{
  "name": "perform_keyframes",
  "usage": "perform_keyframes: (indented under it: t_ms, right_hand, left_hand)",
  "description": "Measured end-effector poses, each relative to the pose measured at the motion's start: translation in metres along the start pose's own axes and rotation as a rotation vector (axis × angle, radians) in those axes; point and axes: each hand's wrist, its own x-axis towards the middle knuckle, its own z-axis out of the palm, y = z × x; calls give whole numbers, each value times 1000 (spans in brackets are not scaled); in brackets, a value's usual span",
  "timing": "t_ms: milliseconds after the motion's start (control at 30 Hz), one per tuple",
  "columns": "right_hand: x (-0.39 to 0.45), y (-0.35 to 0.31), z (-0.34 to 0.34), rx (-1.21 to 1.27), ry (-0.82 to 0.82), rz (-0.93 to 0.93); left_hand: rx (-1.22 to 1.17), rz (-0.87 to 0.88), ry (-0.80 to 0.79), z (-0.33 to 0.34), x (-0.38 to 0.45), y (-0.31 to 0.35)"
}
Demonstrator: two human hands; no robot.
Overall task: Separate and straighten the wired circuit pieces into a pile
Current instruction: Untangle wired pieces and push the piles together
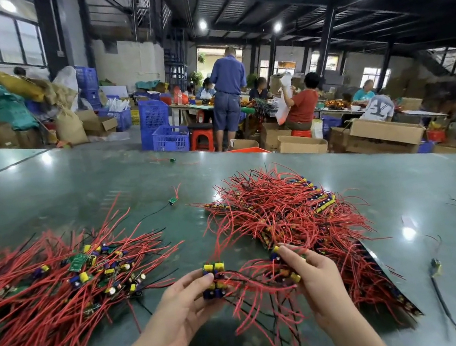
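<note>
Mid-separation: left hand [180,306] pinching small stack of circuit pieces [214,280], right hand [315,276] gripping more w/ red wires [259,286] bridging both, above table [71,188] btwn piles; next prob. pull apart, straighten, drop on left pile [57,282].

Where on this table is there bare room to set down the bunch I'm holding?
Bare green table lies beyond both heaps, and in the strip between the left pile and the right heap. Another patch sits right of that heap. Crowded around the left hand and right hand.
</note>
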Motion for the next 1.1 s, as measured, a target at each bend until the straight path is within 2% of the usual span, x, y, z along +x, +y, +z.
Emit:
perform_keyframes:
  t_ms: [100,267,433,600,633,700,733,767,800,867,933,1000,1100]
  right_hand:
    - [4,-1,-5,76,118,-50]
    - [17,7,-24,80,482,-92]
    - [22,6,-32,-65,519,-167]
    - [14,5,-15,-453,612,-197]
    - [10,4,-11,-504,662,-247]
    - [-1,5,-1,-514,694,-504]
    - [-7,7,4,-502,601,-669]
    - [-12,10,10,-503,440,-768]
    - [-16,14,16,-523,258,-781]
    - [-23,16,27,-537,-80,-544]
    - [-25,19,33,-520,-312,-278]
    - [-24,21,33,-435,-394,-150]
    - [-25,17,33,-406,-356,-248]
  left_hand:
    - [-66,49,23,-2,-1,6]
    - [-219,95,90,-10,1,17]
    - [-381,87,103,-12,3,19]
    - [-335,92,113,-11,2,18]
    - [-295,100,109,-9,2,17]
    - [-212,141,84,-5,-1,14]
    - [-180,166,61,-2,-3,13]
    - [-148,185,34,1,-5,11]
    - [-103,199,10,4,-7,8]
    - [-4,219,-25,9,-9,4]
    - [101,225,-44,12,-10,-1]
    - [223,204,-92,13,-12,-4]
    - [295,156,-152,16,-14,-10]
